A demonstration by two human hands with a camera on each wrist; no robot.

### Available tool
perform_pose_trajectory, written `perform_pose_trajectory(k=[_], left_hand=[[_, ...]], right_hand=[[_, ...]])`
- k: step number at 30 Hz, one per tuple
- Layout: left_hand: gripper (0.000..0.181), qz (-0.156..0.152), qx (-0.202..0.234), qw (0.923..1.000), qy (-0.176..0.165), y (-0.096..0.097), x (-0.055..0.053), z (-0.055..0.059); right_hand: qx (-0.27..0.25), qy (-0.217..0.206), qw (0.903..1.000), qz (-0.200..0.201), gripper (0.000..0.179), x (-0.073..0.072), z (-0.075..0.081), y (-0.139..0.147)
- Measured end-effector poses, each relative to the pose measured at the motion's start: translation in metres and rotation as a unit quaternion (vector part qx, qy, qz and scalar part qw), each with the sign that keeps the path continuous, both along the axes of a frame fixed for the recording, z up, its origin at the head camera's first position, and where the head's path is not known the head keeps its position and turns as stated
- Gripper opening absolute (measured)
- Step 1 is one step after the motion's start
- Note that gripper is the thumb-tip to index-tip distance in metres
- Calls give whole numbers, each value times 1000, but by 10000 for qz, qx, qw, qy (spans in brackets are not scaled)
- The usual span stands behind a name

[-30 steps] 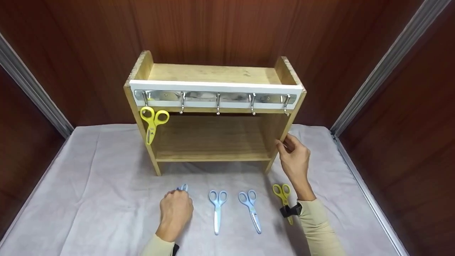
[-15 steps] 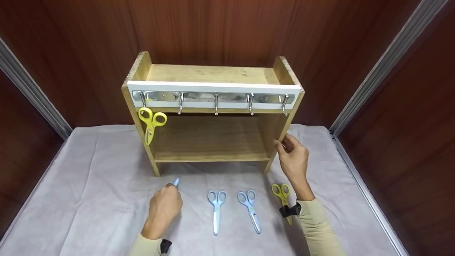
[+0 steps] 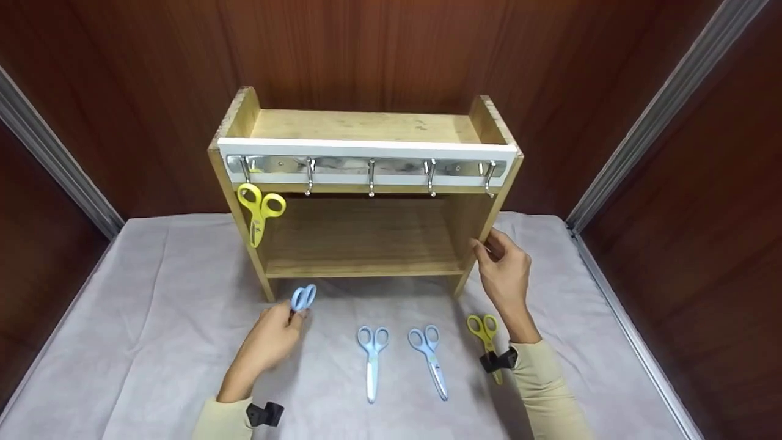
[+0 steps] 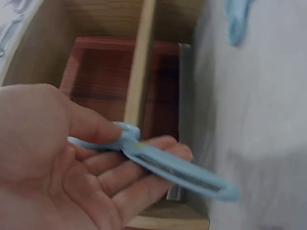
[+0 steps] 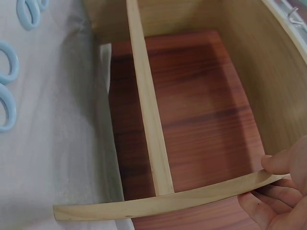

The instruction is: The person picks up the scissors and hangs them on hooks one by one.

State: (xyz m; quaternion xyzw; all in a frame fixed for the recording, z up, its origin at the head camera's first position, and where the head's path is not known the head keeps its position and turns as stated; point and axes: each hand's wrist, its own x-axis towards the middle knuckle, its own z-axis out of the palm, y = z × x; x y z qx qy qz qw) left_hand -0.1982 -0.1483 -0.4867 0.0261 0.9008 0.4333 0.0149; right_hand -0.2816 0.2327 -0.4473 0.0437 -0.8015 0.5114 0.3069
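Observation:
Light-blue scissors lie between the thumb and fingers of my left hand, raised in front of the rack's left leg. Their handle loops point up and away in the head view; the hand hides the blades there. My right hand pinches the right side panel of the wooden rack, thumb on its front edge, as the right wrist view also shows. Yellow scissors hang by one loop from the leftmost hook of the metal hook strip on the rack's white front board.
Two light-blue scissors lie on the grey cloth, handles toward the rack. Yellow scissors lie partly under the right wrist's black camera mount. Dark-red wooden panels stand behind and at both sides.
My left hand has lifted the light-blue scissors off the cloth, moved left and toward the rack, and turned so the loops show. The right hand keeps its hold on the side panel.

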Motion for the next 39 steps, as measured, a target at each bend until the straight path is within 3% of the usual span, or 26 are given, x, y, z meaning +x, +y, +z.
perform_pose_trajectory(k=[11, 24, 31, 35, 39], left_hand=[[39, -643, 1242, 9902, -57, 0, -8, 25], [34, -772, 1769, 9802, 437, 0, -18, 59], [39, -1331, 2019, 9700, 233, 0, -24, 79], [40, -1459, 2044, 9679, 86, -2, -26, 90], [38, -1586, 2102, 9646, 151, 0, -30, 103]], right_hand=[[122, -38, 9999, -63, 28, 0, -1, 0], [97, -102, 9999, -96, 28, 0, 0, 1], [-10, -83, 9999, -107, 26, 0, 1, 1], [5, -67, 10000, -52, 27, -1, -1, 1], [44, -25, 10000, -61, 27, -1, 0, 2]])
